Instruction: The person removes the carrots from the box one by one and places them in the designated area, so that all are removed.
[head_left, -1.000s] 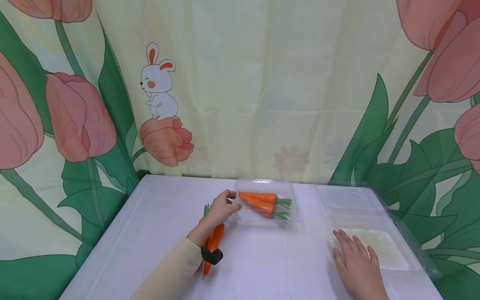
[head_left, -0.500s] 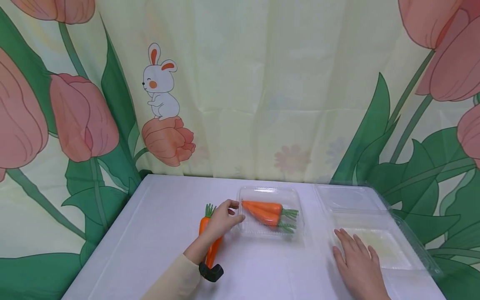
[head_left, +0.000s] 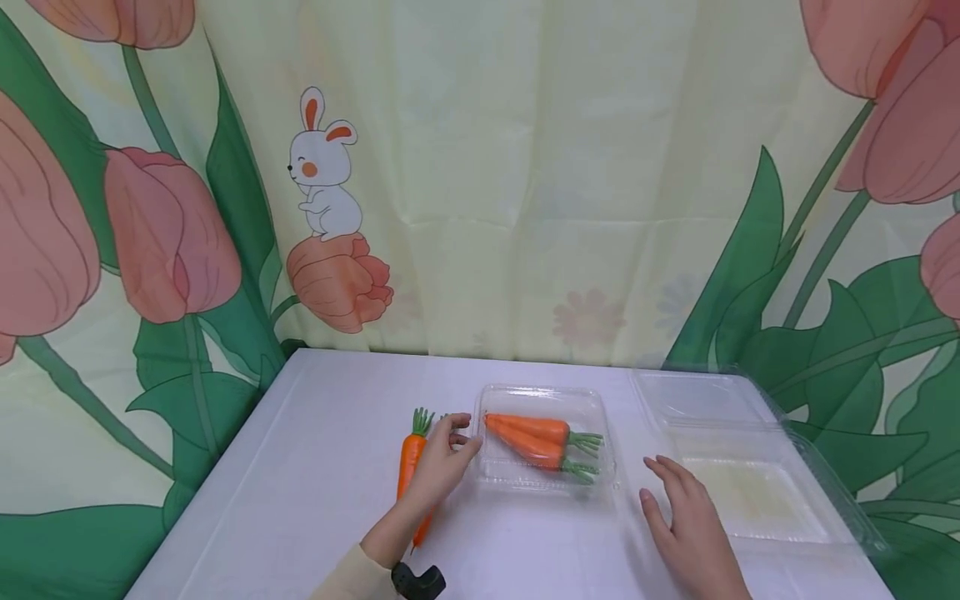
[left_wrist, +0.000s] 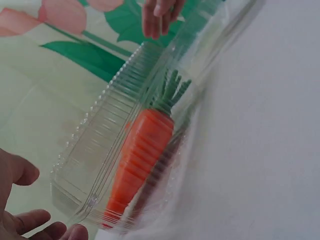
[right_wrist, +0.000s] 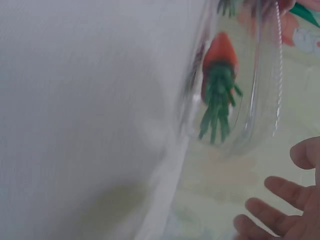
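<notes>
A closed clear plastic box (head_left: pixel 547 398) with two orange carrots (head_left: pixel 536 442) in it lies at mid-table in the head view. At its left edge is my left hand (head_left: pixel 441 462), fingers loosely bent; in the left wrist view the fingertips (left_wrist: pixel 77 232) are by the box corner, and I cannot tell whether they touch it. My right hand (head_left: pixel 693 529), fingers spread and holding nothing, hovers between that box and an open clear box (head_left: pixel 757 500). In the right wrist view the right hand (right_wrist: pixel 285 210) is apart from the carrot box (right_wrist: pixel 250 115).
Loose carrots (head_left: pixel 411 458) lie partly under my left forearm on the white table (head_left: pixel 315 467). The open box's lid (head_left: pixel 701 398) lies folded back toward the rear right. A curtain (head_left: pixel 480 183) with tulips and a rabbit hangs behind the table.
The carrot box has come nearer the table's front and slightly right, with my left hand at its edge. My right hand has lifted and shifted left from beside the open box.
</notes>
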